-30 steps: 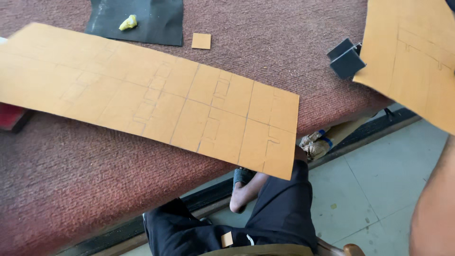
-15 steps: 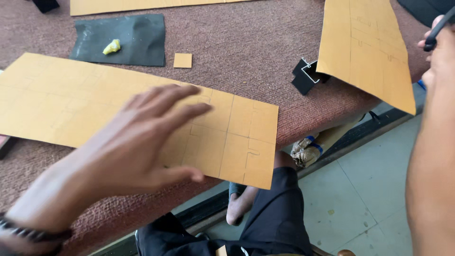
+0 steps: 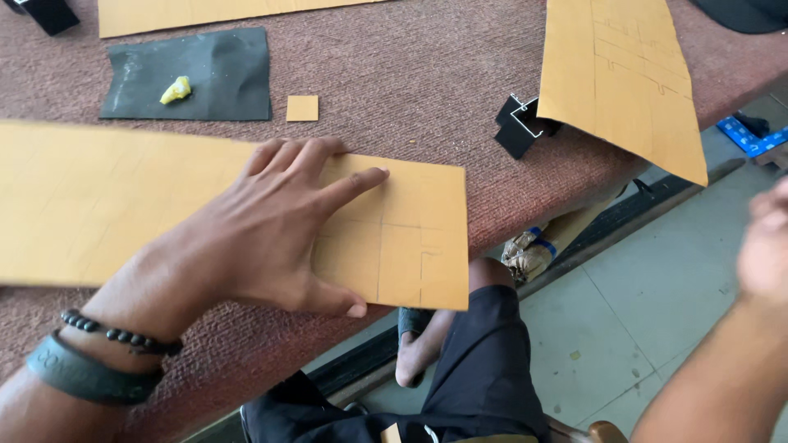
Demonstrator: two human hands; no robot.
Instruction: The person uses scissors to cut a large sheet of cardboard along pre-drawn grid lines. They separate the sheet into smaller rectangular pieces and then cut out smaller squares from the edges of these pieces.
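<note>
Pressing a marked tan card sheet (image 3: 205,213) flat on the table edge.

Left hand (image 3: 263,234) lies spread and flat on the sheet, gripping nothing; right hand (image 3: 767,246) is blurred at the frame edge, state indeterminate. The sheet overhangs the maroon carpeted table (image 3: 410,82); it appears thin, light, fairly stiff and prone to creasing, so support it under both long edges. Tiled floor (image 3: 648,328) lies below; a second tan sheet (image 3: 624,74) and a black mat (image 3: 213,70) lie nearby.

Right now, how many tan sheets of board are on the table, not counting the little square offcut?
3. One long sheet lies under the left hand, one runs along the far edge, partly out of frame, and one overhangs the right edge.
</note>
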